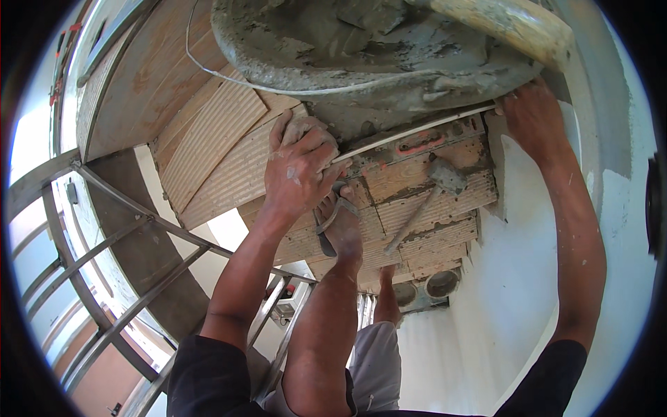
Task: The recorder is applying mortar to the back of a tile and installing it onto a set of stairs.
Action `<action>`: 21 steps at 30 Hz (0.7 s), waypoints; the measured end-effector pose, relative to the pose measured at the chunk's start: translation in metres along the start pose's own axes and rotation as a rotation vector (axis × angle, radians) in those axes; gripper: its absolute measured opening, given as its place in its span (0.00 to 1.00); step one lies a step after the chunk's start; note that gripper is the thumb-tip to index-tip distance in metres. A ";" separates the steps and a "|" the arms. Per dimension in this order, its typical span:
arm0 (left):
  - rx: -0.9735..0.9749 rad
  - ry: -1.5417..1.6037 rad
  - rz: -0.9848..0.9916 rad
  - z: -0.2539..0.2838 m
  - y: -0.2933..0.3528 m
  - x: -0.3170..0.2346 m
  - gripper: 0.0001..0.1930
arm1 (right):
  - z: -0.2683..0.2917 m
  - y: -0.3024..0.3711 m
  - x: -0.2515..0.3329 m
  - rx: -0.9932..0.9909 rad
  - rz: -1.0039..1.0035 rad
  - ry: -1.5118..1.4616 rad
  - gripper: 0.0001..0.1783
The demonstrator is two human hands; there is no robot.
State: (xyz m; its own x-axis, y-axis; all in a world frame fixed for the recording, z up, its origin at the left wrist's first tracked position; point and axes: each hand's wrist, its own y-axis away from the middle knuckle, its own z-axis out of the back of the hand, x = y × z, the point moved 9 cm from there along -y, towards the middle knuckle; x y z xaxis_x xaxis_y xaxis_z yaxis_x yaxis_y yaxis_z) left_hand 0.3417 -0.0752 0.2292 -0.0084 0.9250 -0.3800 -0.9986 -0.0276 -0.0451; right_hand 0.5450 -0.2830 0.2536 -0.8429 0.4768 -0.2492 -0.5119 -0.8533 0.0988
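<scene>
Both hands are at the ends of a thin pale strip that slants across a stair step, just below wet grey mortar. My left hand, smeared with cement, has its fingers curled at the strip's left end. At the far end, by the wall, my right hand has its fingers bent around the strip's tip; they are partly hidden. Under the strip lies a cement-stained piece with reddish edging, whose kind I cannot make out. A hammer with a cement-covered head rests on the ribbed step below.
A large tub of wet mortar stands above the hands, with a thick pale handle across it. Ribbed wood-look tiles lean at the left. A metal railing runs down the left side. My sandalled foot stands on the steps.
</scene>
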 end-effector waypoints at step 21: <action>0.014 -0.061 0.008 0.008 0.008 0.007 0.11 | 0.028 0.072 0.056 -0.417 -0.275 -0.477 0.16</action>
State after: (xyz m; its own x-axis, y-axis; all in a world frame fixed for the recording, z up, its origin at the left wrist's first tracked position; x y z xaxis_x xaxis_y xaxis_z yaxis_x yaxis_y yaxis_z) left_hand 0.3334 -0.0659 0.2335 -0.0191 0.9463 -0.3228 -0.9991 -0.0300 -0.0289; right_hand 0.4563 -0.3116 0.2733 -0.7214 0.6463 0.2488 -0.6915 -0.6524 -0.3102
